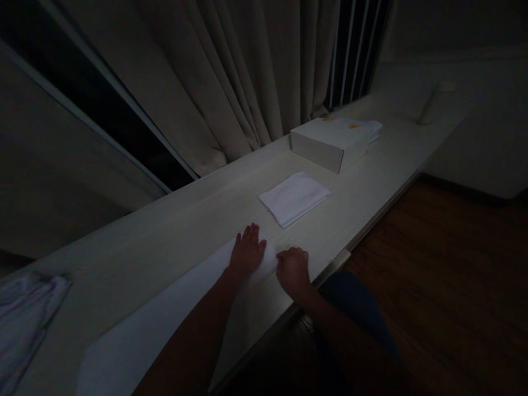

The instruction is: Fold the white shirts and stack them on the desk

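The white cloth looks light and limp; left hand presses it flat, fingers spread, right hand curls on its edge, the best place to grip.

No text, label or number is legible on anything here.

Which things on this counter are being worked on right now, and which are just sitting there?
In hand:
- white cloth spread flat on the counter
- left hand pressed flat on it
- right hand curled at its edge

Lying about:
- folded white cloth
- box
- pale cylinder
- crumpled fabric
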The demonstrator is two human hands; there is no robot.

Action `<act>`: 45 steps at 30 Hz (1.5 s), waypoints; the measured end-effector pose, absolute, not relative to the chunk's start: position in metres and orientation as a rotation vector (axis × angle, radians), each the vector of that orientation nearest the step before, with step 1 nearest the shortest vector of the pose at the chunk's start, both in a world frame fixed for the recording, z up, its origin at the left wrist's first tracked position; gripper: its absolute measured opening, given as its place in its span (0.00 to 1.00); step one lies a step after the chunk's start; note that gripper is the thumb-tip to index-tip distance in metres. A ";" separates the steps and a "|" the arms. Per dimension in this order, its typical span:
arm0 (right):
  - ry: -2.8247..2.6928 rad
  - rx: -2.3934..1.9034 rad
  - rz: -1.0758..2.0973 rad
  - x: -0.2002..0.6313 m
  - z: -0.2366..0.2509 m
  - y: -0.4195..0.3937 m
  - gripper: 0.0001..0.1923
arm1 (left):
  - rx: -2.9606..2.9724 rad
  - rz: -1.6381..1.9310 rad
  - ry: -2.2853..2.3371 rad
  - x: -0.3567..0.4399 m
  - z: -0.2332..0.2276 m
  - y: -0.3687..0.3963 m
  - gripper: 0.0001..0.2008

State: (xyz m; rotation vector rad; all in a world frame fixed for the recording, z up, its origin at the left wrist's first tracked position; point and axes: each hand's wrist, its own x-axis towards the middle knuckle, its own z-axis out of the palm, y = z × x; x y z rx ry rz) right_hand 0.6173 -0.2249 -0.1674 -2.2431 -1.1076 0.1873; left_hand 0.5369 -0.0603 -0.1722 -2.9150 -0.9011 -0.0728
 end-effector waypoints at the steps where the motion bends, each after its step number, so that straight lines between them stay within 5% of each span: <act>1: -1.113 -2.243 0.193 0.618 -0.167 -0.225 0.11 | -2.915 -0.071 -0.905 0.537 -0.172 -0.060 0.32; 13: -1.099 -2.315 0.115 0.611 -0.161 -0.227 0.11 | -2.919 -0.079 -0.920 0.526 -0.155 -0.060 0.34; 26: -1.222 -2.354 -0.023 0.599 -0.149 -0.232 0.13 | -2.622 -0.020 -1.490 0.329 -0.164 -0.102 0.40; 35: -2.266 -1.628 0.125 0.467 -0.123 -0.117 0.26 | -2.636 0.016 -1.425 0.324 -0.163 -0.109 0.32; 45: -2.274 -1.696 0.258 0.449 -0.150 -0.076 0.26 | -2.782 -0.002 -1.534 0.322 -0.147 -0.102 0.36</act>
